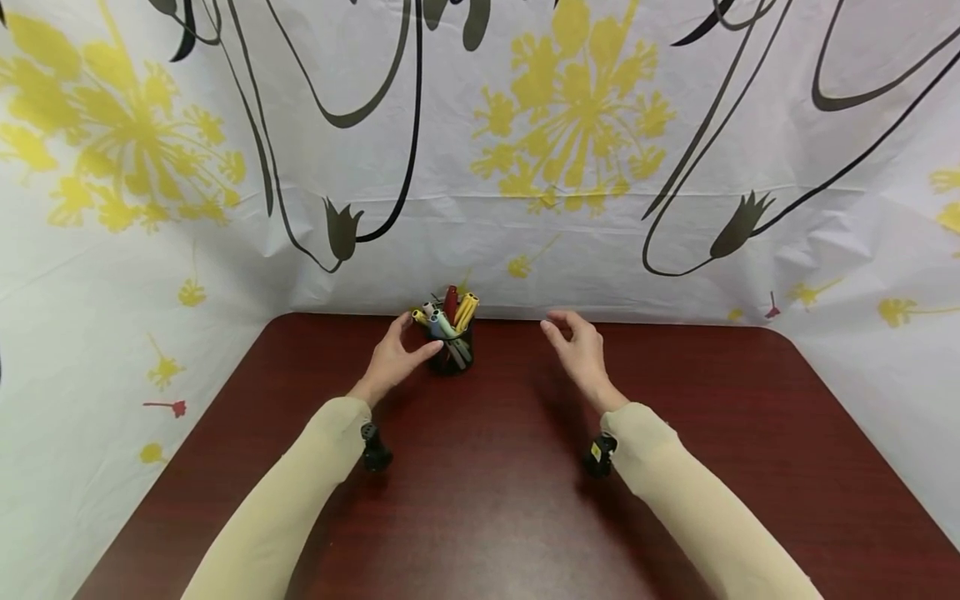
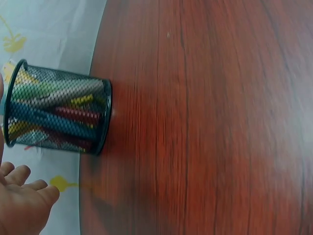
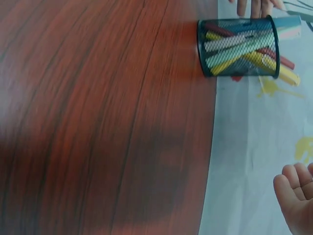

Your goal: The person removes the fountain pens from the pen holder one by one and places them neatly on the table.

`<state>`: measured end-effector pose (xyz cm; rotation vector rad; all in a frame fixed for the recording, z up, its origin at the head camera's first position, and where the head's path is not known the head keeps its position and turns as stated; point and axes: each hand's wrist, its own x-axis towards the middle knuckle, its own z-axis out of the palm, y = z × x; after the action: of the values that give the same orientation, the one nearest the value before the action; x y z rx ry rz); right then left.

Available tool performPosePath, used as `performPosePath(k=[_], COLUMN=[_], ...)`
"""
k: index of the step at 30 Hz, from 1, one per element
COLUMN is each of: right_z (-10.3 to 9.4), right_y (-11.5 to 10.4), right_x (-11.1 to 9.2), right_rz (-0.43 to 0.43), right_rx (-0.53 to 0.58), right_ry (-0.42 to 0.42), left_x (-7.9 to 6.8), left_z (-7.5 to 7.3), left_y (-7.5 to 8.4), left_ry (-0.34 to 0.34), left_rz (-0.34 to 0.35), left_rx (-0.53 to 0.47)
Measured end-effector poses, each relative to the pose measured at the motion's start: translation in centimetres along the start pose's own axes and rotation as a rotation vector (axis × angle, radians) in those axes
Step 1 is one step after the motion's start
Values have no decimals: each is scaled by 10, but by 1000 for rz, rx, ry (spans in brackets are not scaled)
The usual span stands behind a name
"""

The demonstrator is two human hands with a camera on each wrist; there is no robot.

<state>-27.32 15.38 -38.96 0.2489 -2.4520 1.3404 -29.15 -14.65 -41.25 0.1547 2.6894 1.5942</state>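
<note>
A black mesh pen cup (image 1: 459,357) stands upright at the far edge of the table, filled with several markers (image 1: 465,312) in yellow, red, blue and pale green. My left hand (image 1: 392,357) is at the cup's left side, thumb and fingers spread apart, the thumb overlapping the front of the cup in the head view. In the left wrist view, fingers (image 2: 29,188) show beside the mesh cup (image 2: 58,108). To the right of the cup, and apart from it, my right hand (image 1: 585,354) hovers over the table with relaxed fingers and nothing in it.
The dark red wooden table (image 1: 480,500) reaches back to a white curtain (image 1: 435,175) printed with yellow and grey flowers, which also hangs along both sides. Small black wrist cameras (image 1: 375,450) sit under both cream sleeves (image 1: 285,500).
</note>
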Motion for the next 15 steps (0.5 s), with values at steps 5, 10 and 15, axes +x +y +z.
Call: performPosePath(k=[5, 10, 15], right_z=[11, 22, 31], right_y=[-7, -13, -19], right_x=[1, 4, 6], right_rz=[-9, -34, -43], right_rx=[36, 55, 67], right_ry=[6, 21, 19], left_x=[4, 6, 6], left_z=[10, 16, 19], left_y=[2, 7, 9], left_ry=[25, 37, 46], left_rz=[-10, -13, -12], left_rx=[-61, -94, -103])
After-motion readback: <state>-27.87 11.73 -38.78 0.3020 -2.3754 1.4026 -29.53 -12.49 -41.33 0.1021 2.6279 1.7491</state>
